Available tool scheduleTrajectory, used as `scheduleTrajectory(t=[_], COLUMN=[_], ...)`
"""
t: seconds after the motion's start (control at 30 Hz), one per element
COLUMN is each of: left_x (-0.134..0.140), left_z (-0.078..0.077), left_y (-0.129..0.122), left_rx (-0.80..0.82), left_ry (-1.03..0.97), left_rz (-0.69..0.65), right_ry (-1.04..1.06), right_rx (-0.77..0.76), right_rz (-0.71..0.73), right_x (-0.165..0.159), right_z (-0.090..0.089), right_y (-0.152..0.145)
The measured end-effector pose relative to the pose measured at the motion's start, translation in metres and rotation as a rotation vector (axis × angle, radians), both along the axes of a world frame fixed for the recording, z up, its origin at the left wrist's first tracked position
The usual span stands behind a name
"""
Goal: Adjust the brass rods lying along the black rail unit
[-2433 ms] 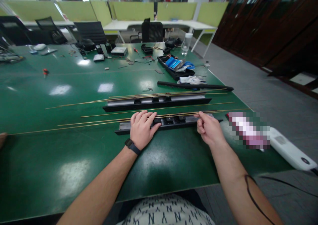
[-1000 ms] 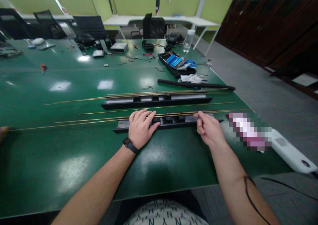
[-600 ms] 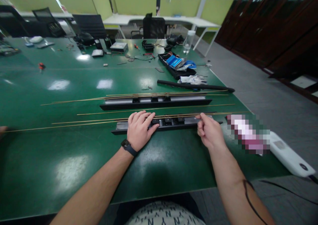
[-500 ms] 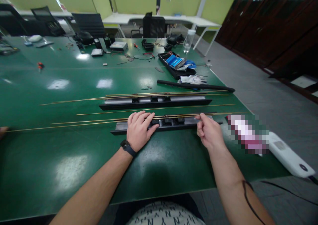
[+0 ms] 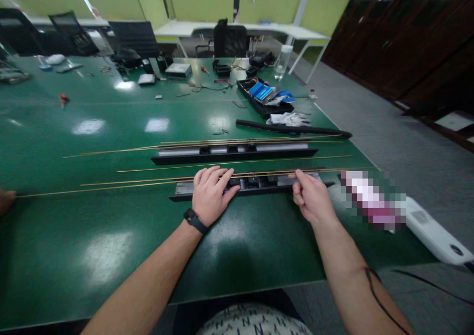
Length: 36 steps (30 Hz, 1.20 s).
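Note:
My left hand [image 5: 211, 197] lies across the near black-and-silver metal rail [image 5: 184, 189], fingers stretched out and apart over the thin golden rods [image 5: 122, 181] along its far edge. Several small black blocks [image 5: 253, 180] sit in the rail's channel between my hands. Toward the rail's right end, my right hand [image 5: 313, 197] is closed, index finger and thumb pinching at a golden rod; the exact contact is too fine to see. One long rod [image 5: 55, 193] runs left to another person's hand [image 5: 6, 200] at the picture's edge.
A second rail [image 5: 177, 158] with golden rods lies farther back. Beyond it are a black bar [image 5: 296, 128], white gloves [image 5: 289, 119] and a black tray [image 5: 266, 109] with blue items. A white power strip [image 5: 431, 231] and a blurred pink item [image 5: 374, 202] lie right.
The view has shifted slightly, so things sit a little farther right. More of the other person's hand shows at the left edge. My hands keep nearly the same places on the rail.

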<state>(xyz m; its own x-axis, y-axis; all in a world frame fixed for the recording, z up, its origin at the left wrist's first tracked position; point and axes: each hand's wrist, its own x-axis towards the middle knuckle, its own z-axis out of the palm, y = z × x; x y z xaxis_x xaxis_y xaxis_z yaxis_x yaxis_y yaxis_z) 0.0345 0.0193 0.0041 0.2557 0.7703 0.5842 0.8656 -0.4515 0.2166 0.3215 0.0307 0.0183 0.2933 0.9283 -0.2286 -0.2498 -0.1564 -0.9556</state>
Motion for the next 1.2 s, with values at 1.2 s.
scheduleTrajectory(t=[1.2], left_x=[0.0014], left_z=[-0.0017], left_y=[0.0009], left_rx=[0.014], left_ry=[-0.002], left_rz=[0.005], right_ry=[0.015], right_rx=[-0.001], right_rz=[0.006], right_x=[0.0044], right_z=[-0.0037], right_y=[0.002])
